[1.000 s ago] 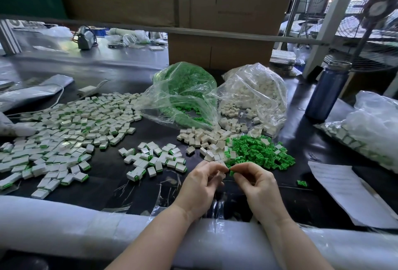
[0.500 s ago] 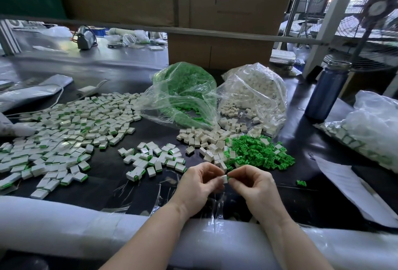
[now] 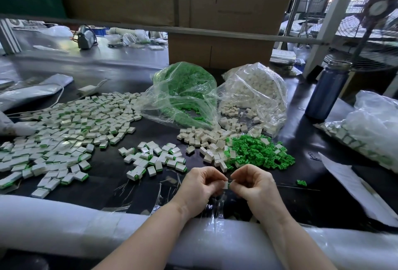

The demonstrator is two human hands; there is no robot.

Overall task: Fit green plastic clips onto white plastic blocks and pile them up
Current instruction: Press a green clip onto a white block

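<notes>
My left hand (image 3: 200,185) and my right hand (image 3: 252,185) meet just above the near table edge, fingers curled, pinching one white block (image 3: 225,185) between them. A sliver of green shows at the block's right side under my right fingertips. Behind my hands lies a heap of loose green clips (image 3: 258,151) and, left of it, loose white blocks (image 3: 206,138). A small group of fitted blocks (image 3: 155,157) lies to the left, and a wide spread of fitted blocks (image 3: 64,132) covers the far left.
Two clear bags stand behind the heaps, one of green clips (image 3: 183,93), one of white blocks (image 3: 256,95). A blue bottle (image 3: 327,91) stands at right, with another bag (image 3: 370,132) and a paper sheet (image 3: 353,185). One stray green clip (image 3: 301,182) lies right of my hands. Padded roll (image 3: 64,224) lines the near edge.
My hands have drawn slightly nearer and pressed closer together around the white block; a second ago they were a little higher, beside the clip heap.
</notes>
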